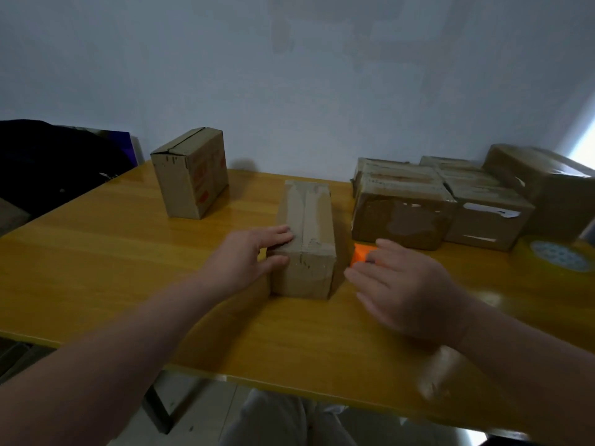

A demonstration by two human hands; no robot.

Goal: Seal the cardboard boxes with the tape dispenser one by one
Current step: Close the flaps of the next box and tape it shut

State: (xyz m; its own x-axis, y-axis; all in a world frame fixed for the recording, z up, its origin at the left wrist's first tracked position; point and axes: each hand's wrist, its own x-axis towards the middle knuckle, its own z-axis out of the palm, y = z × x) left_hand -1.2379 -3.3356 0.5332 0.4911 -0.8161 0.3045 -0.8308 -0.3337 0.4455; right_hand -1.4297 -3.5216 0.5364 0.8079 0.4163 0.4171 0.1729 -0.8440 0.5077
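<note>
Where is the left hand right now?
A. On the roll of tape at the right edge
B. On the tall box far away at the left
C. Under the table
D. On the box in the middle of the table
D: the left hand rests on the near left corner of the middle box, fingers on top and thumb against its front.

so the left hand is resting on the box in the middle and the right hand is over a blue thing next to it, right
Not quite: the thing is orange, not blue. In the head view the left hand does rest on the middle box, and the right hand is over an orange object just to the box's right. Most of it is hidden by the hand, so I cannot tell whether it is gripped.
</note>
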